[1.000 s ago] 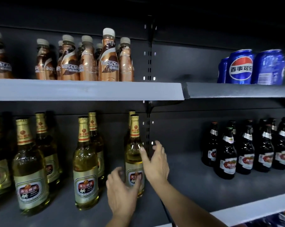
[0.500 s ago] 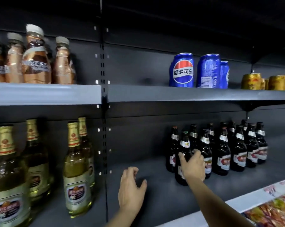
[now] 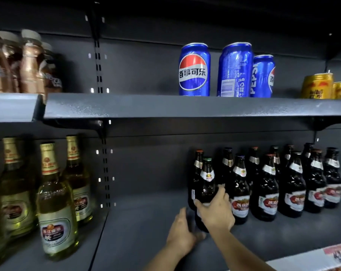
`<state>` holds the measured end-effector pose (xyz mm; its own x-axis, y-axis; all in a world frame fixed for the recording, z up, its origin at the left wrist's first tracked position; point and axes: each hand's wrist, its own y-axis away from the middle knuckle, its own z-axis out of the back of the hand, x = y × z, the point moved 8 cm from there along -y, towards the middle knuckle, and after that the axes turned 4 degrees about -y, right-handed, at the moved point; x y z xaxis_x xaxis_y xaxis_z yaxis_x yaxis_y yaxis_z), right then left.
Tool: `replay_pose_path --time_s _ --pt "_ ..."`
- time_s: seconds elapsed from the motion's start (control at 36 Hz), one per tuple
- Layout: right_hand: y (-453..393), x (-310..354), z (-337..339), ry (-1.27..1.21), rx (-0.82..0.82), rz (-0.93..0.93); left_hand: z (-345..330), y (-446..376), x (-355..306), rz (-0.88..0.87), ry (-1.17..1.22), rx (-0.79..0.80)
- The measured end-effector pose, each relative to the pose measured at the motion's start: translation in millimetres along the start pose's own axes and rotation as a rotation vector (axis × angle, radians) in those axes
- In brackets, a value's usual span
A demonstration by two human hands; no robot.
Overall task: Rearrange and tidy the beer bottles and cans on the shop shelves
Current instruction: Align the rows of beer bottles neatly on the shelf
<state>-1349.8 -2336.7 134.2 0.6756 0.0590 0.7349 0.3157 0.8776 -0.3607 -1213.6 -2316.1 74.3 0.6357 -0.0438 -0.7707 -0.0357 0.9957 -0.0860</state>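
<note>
**Attention shifting from pale lagers to dark bottle group**

I am noting that the pale lager bottles [image 3: 56, 202], handled a second ago, are now standing unattended at the left end of the lower shelf [image 3: 146, 227], upright and spaced apart. Both hands are now working further right, at the left edge of the dark bottle group [image 3: 283, 184].

The left hand [image 3: 182, 231] is reaching in at the foot of the front dark bottle [image 3: 207, 184]; its fingers are curving toward the base, but I cannot tell whether they are gripping it. The right hand [image 3: 217, 211] is wrapping thumb and fingers round that bottle's body, over the label.

The bottle is standing upright near the shelf's front edge, just beside its neighbours. I judge the lager section as finished with for now, and the dark row's leading bottle as the item under adjustment. Above, the Pepsi cans [image 3: 234, 71] are facing inconsistently.
</note>
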Motion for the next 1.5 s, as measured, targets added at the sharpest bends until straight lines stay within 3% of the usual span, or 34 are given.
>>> replay_pose_path --time_s 0.22,0.33,0.44,0.56,0.61,0.75,0.81,1.14,1.5 --pt "12 31 -29 -0.052 0.128 0.078 20 -14 15 -0.024 0.123 -0.065" --pt "26 58 -55 -0.088 0.217 0.123 50 -14 35 0.025 0.159 -0.185" --pt "35 81 -80 -0.113 0.273 0.185 88 -9 52 0.107 0.025 -0.356" --pt "35 100 -95 -0.097 0.363 0.314 111 -9 72 0.184 0.049 -0.422" --pt "24 96 -86 -0.111 0.296 0.328 121 -11 83 0.206 0.073 -0.443" --pt "-9 55 -32 -0.167 -0.239 0.274 140 -21 102 0.207 0.118 -0.478" --pt "-20 39 -28 -0.146 -0.28 0.203 145 -25 108 0.212 0.114 -0.498" --pt "-69 0 -68 -0.132 0.104 -0.186 157 -48 124 0.165 0.158 -0.464" --pt "-38 37 -89 -0.097 0.174 -0.101 154 -45 120 0.149 0.122 -0.482"
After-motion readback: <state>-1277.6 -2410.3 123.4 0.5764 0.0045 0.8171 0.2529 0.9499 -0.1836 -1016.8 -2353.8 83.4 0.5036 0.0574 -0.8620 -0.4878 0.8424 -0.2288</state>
